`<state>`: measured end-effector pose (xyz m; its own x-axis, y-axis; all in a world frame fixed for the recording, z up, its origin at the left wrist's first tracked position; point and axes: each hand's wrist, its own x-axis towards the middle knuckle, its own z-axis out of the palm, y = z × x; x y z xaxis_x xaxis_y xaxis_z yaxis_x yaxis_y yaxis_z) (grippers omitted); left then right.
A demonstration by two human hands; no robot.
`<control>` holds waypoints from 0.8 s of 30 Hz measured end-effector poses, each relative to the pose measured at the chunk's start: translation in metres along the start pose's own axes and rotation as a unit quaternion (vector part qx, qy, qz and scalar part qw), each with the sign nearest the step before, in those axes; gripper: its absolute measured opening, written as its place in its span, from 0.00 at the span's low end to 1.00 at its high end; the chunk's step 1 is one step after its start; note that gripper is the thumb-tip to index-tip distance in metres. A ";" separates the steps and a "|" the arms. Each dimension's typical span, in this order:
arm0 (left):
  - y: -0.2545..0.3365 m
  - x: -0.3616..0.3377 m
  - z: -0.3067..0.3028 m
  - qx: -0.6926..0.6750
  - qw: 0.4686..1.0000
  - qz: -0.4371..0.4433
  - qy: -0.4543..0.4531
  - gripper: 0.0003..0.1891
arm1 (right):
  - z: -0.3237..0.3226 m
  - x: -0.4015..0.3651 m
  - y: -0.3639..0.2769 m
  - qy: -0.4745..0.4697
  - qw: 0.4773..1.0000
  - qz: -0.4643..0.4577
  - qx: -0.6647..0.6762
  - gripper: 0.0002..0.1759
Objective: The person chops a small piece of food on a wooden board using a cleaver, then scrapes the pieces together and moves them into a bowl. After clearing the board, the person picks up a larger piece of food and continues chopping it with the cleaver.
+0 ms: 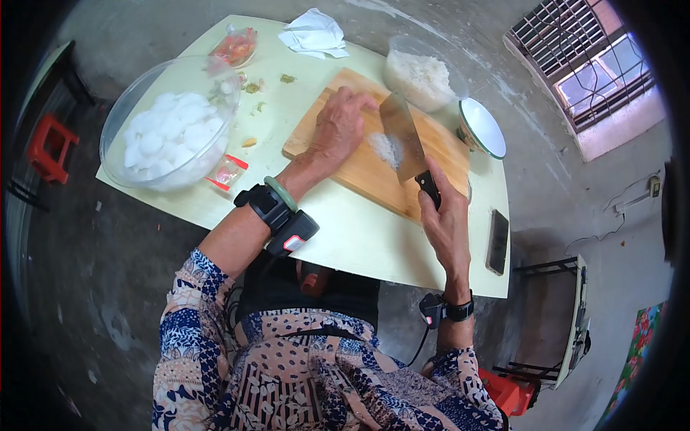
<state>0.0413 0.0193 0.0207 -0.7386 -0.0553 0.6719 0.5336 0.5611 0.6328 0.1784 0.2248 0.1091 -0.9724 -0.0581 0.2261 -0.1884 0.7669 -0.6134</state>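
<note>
Right hand (447,219) closed round black handle of wide, flat metal cleaver (404,140); blade tilted, over the board. Left hand (341,126) above same board, fingers part bent, tips just beside far end of blade; can't tell if they touch it or have hold of anything. Small heap of fine white shreds (387,149) on the light-brown rectangular wooden cutting board (352,176), right by the blade, between the two hands. Board sits on pale greenish-yellow table (345,248). Beyond board: clear round bowl (390,66) of white shreds; beside it, white bowl with dark green rim (483,126), tilted. Right near edge: black rectangular phone (497,243), flat. Left side: big clear round bowl (111,154) with many white rounded pieces, small clear packet with red ends (227,172) next to it. Far side: crumpled white paper (314,34), clear bag with orange-red contents (235,49).
</note>
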 end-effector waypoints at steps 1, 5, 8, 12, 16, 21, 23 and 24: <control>-0.003 0.000 0.001 0.003 1.000 0.005 -0.001 0.20 | 0.001 0.002 0.003 -0.017 1.000 -0.016 -0.005 0.31; -0.008 -0.002 0.003 0.004 1.000 0.018 0.004 0.21 | 0.000 -0.003 0.003 0.012 0.999 0.020 0.026 0.31; -0.005 -0.001 0.003 -0.009 0.999 0.037 0.008 0.19 | 0.002 -0.002 0.004 -0.025 0.999 -0.025 0.015 0.31; -0.007 -0.001 -0.002 -0.004 1.000 0.007 -0.022 0.17 | -0.001 -0.003 -0.005 -0.017 0.999 0.044 0.020 0.30; -0.005 -0.003 0.000 -0.014 0.999 0.025 -0.014 0.16 | 0.002 -0.006 0.003 0.002 1.000 -0.014 0.022 0.30; -0.008 -0.001 0.000 -0.009 0.999 0.031 -0.005 0.14 | 0.005 -0.006 0.001 0.019 0.999 0.006 0.046 0.30; -0.005 -0.002 0.001 0.002 0.999 0.042 -0.007 0.14 | 0.005 -0.003 0.003 0.000 0.999 -0.007 0.034 0.30; -0.004 -0.003 0.000 -0.014 0.999 0.035 -0.015 0.14 | 0.005 -0.001 0.003 -0.021 0.999 -0.024 0.023 0.30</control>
<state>0.0409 0.0175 0.0161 -0.7109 0.0076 0.7033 0.5949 0.5398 0.5955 0.1785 0.2235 0.1030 -0.9668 -0.1221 0.2245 -0.2404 0.7321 -0.6373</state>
